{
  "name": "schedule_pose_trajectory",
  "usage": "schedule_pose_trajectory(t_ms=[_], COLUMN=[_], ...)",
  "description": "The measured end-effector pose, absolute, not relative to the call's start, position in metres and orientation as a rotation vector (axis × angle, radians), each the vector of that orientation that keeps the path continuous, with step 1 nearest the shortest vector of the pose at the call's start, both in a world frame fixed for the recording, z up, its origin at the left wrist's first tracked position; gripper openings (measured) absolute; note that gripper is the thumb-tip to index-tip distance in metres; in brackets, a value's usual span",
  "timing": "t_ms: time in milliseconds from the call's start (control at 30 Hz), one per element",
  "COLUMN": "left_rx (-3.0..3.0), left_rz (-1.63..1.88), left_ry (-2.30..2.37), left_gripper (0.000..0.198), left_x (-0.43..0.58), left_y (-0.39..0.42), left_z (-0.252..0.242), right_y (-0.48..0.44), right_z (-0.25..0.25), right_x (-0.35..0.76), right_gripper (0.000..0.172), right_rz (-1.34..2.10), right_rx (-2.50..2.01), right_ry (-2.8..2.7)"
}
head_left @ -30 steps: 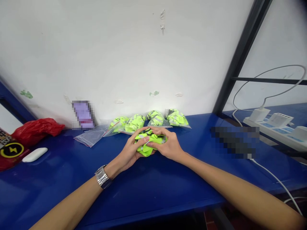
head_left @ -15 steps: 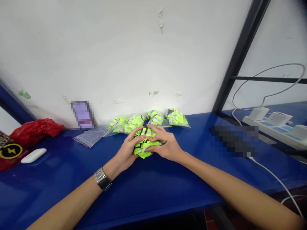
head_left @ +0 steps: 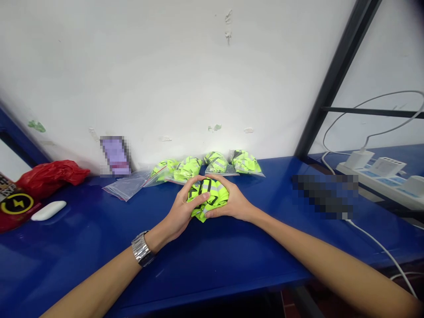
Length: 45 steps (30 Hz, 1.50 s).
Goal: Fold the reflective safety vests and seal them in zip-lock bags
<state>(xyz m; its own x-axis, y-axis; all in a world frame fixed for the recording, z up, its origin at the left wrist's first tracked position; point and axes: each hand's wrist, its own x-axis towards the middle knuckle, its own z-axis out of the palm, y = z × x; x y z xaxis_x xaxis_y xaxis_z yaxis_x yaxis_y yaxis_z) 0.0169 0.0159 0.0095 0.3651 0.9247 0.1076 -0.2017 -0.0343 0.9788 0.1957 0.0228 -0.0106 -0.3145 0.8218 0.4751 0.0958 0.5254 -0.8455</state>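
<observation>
Both hands cup a wadded fluorescent yellow-green safety vest (head_left: 208, 199) with grey reflective strips and black edging, pressing it into a ball on the blue table (head_left: 232, 260). My left hand (head_left: 183, 211), with a metal wristwatch (head_left: 141, 248), wraps its left side. My right hand (head_left: 228, 199) covers the right side, and the fingertips of both hands meet on top. Just behind stands a row of several clear bags with folded yellow-green vests (head_left: 207, 168). An empty clear zip bag (head_left: 127, 185) lies to the left.
A red plastic bag (head_left: 49, 173), a white computer mouse (head_left: 48, 210) and a printed packet (head_left: 15, 203) lie at the left. A pixelated object (head_left: 115, 156) leans on the white wall (head_left: 165, 75). A white power strip (head_left: 374, 174) with chargers, white cable (head_left: 374, 245) and black metal upright (head_left: 334, 75) are at the right.
The vest is pressed into a tighter, rounder ball, with more reflective strip and black edging showing on top. My hands have closed further around it.
</observation>
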Motion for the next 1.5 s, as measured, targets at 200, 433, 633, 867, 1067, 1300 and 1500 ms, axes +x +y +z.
schedule_pose_trajectory(t_ms=[200, 433, 633, 867, 1067, 1300, 1500], left_rx=[1.25, 1.251, 1.2, 1.179, 1.245, 1.29, 1.247], left_rz=[1.033, 0.954, 0.914, 0.952, 1.057, 1.129, 1.146], left_ry=[0.73, 0.699, 0.709, 0.711, 0.747, 0.78, 0.798], left_gripper=[0.048, 0.047, 0.045, 0.05, 0.051, 0.05, 0.053], left_x=[0.017, 0.018, 0.018, 0.019, 0.02, 0.022, 0.021], left_y=[0.015, 0.011, 0.01, 0.012, 0.014, 0.017, 0.019], left_z=[0.014, 0.019, 0.02, 0.013, 0.004, 0.001, 0.004], right_y=[0.021, 0.02, 0.019, 0.021, 0.026, 0.026, 0.024], right_z=[-0.009, -0.012, -0.011, -0.014, -0.018, -0.012, -0.01], right_x=[0.193, 0.194, 0.195, 0.196, 0.194, 0.193, 0.198], right_gripper=[0.076, 0.047, 0.037, 0.046, 0.059, 0.065, 0.085], right_rz=[0.792, 0.641, 0.575, 0.625, 0.682, 0.803, 0.987], right_rx=[-0.784, -0.873, -0.877, -0.851, -0.885, -0.881, -0.847], right_ry=[-1.798, -1.795, -1.832, -1.782, -1.723, -1.699, -1.722])
